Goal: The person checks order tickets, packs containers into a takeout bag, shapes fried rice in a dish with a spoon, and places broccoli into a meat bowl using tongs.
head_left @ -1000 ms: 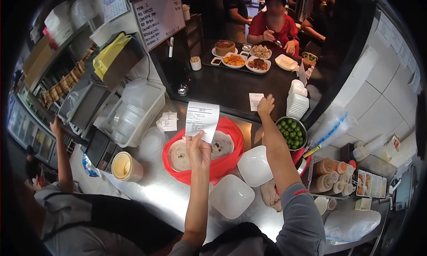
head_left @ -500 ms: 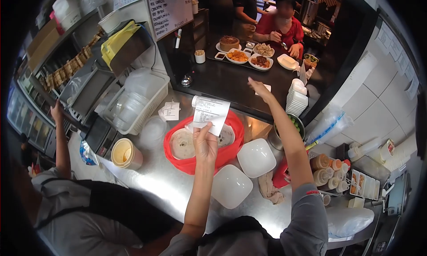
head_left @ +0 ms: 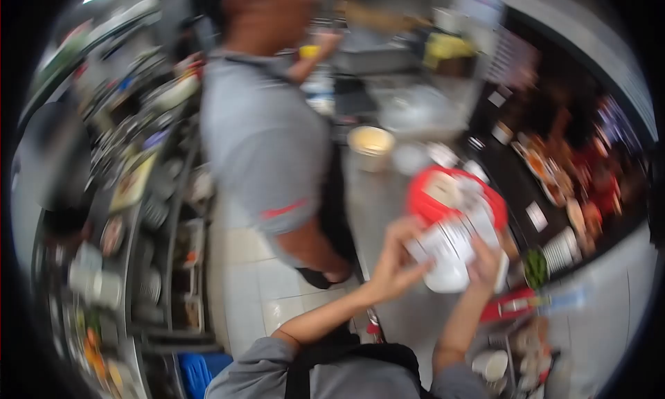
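Observation:
My left hand is closed on the left edge of a white paper receipt. The fingers of my right hand press on the receipt's right side. Just beyond the paper lies a red plastic bag with round pale lids or containers in it. Under the hands, partly covered, is a white bowl. The whole view is blurred by motion, so the print cannot be read.
A co-worker in a grey shirt stands at my left by the counter. A yellowish tub is on the counter. Shelves with dishes run along the far left. On the dark ledge at right lie a small paper and green limes.
The view has swung left, bringing the co-worker and shelves into sight. My right hand has come back from the dark ledge to the receipt, which both hands now touch.

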Motion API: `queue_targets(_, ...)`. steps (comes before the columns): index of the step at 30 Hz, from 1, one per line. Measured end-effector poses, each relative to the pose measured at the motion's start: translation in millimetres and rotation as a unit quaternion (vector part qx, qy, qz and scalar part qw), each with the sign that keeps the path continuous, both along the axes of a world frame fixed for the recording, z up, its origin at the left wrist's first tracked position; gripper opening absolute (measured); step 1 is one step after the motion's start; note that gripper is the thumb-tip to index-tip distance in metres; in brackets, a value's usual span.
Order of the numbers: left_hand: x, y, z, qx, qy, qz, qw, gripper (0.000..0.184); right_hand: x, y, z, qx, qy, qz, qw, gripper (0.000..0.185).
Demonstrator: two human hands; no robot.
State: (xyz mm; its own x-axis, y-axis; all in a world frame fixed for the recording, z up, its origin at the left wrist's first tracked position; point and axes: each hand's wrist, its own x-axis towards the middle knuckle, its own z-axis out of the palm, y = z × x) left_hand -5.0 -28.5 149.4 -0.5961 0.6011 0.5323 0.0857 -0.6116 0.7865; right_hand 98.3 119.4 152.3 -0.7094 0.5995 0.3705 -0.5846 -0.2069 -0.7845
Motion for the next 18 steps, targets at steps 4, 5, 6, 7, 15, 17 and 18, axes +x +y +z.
queue_targets(4,-48,-137,50,-0.074,0.395,-0.082,0.912,0.027,-38,-98,31,0.198,0.079,0.136,0.967,0.025)
queue_targets(5,-58,-160,46,-0.063,0.408,-0.080,0.907,0.027,-55,-127,39,0.207,0.094,0.151,0.962,0.023)
queue_targets(6,-69,-185,43,-0.076,0.423,-0.043,0.902,0.027,-74,-154,46,0.229,0.093,0.170,0.954,0.022)
queue_targets(7,-81,-210,39,-0.088,0.438,-0.011,0.895,0.026,-94,-181,53,0.251,0.091,0.185,0.946,0.021)
queue_targets(15,-203,-413,12,-0.312,0.362,0.254,0.841,0.028,-294,-373,40,0.167,0.126,0.434,0.876,0.029)
queue_targets(17,-230,-449,26,-0.351,0.342,0.330,0.807,0.033,-335,-415,49,0.182,0.101,0.429,0.879,0.031)
queue_targets(18,-247,-463,39,-0.346,0.340,0.336,0.808,0.036,-355,-428,56,0.206,0.115,0.402,0.884,0.031)
